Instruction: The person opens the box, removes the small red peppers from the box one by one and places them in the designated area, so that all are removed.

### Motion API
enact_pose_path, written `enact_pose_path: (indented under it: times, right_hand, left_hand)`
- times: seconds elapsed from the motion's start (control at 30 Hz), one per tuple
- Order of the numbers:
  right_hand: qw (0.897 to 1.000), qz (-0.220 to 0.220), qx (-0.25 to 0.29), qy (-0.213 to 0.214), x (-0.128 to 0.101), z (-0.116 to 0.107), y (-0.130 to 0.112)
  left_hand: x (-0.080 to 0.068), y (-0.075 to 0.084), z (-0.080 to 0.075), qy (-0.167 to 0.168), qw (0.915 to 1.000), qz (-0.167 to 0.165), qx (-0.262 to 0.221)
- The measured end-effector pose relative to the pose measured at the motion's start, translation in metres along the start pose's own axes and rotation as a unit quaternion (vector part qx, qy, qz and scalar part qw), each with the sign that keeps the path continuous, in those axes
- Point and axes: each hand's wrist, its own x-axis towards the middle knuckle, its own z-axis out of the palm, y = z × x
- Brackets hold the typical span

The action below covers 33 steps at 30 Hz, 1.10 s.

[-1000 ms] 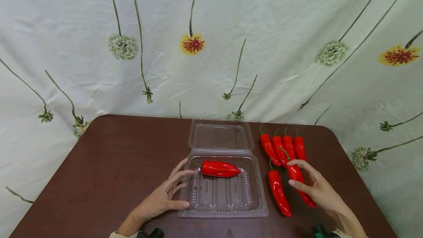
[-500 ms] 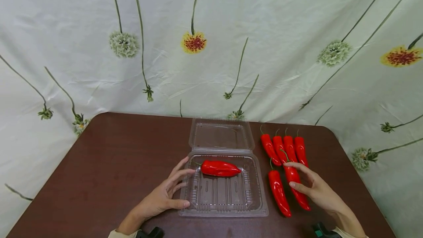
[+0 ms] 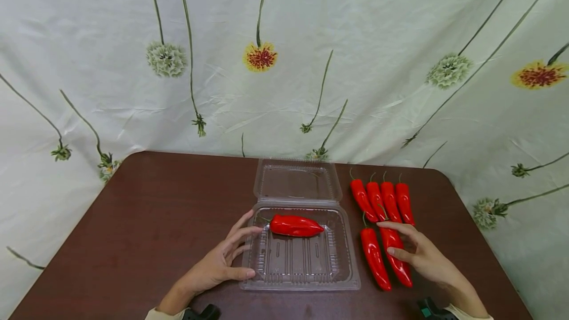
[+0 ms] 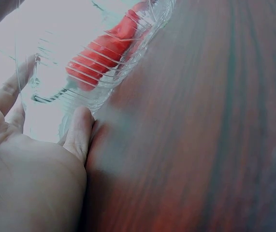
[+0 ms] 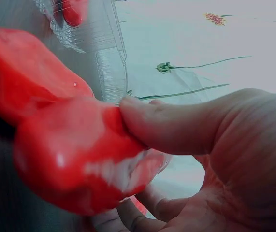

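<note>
My right hand (image 3: pixel 426 257) pinches a long red chili pepper (image 3: pixel 395 253) between thumb and fingers, right of a clear plastic clamshell box (image 3: pixel 302 286). In the right wrist view the thumb presses on one side of that pepper (image 5: pixel 75 159), fingers on the other. Close to its left lies another red pepper (image 3: pixel 375 260). My left hand (image 3: pixel 215 266) rests spread along the box's left edge, thumb at the near corner and fingertips over the rim. Inside the box one red pepper (image 3: pixel 295 226) lies crosswise near the back wall.
The box's lid (image 3: pixel 298 181) lies folded back, away from me. Several red peppers (image 3: pixel 388 199) lie in a row at the back right of the brown table (image 3: pixel 169 211). Behind the table hangs a flower-printed cloth (image 3: pixel 284 78).
My right hand has moved a little left with the pepper, bringing it nearer the pepper beside it. The left hand and the box have stayed in place.
</note>
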Motion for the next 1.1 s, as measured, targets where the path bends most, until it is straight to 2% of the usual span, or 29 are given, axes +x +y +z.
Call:
enact_pose_path:
  times: [0.17, 0.27, 0.4, 0.7, 0.93, 1.1]
  right_hand:
    - [0.999, -0.035, -0.006, 0.005, -0.0009, 0.0014, 0.0017]
    - [1.000, -0.024, -0.004, 0.005, -0.0016, 0.0016, 0.0027]
    - [1.000, -0.013, -0.027, 0.008, -0.0016, 0.0017, 0.0044]
    - [0.996, -0.048, -0.068, 0.011, -0.0029, 0.0034, 0.0077]
    - [0.995, -0.027, -0.094, 0.013, -0.0043, 0.0024, 0.0077]
    - [0.992, -0.043, -0.117, 0.023, -0.0037, 0.0035, 0.0083]
  left_hand:
    - [0.0001, 0.0010, 0.0002, 0.002, 1.0000, -0.003, -0.002]
    - [0.0002, 0.0007, 0.0001, 0.001, 1.0000, 0.001, -0.002]
    - [0.0002, -0.0003, 0.0000, -0.001, 1.0000, 0.006, -0.003]
    - [0.0009, -0.0024, -0.0002, 0.000, 1.0000, 0.006, 0.000]
    - [0.0006, -0.0009, -0.0002, 0.000, 1.0000, 0.003, -0.001]
    - [0.0005, 0.0007, 0.0005, -0.001, 1.0000, 0.006, -0.004]
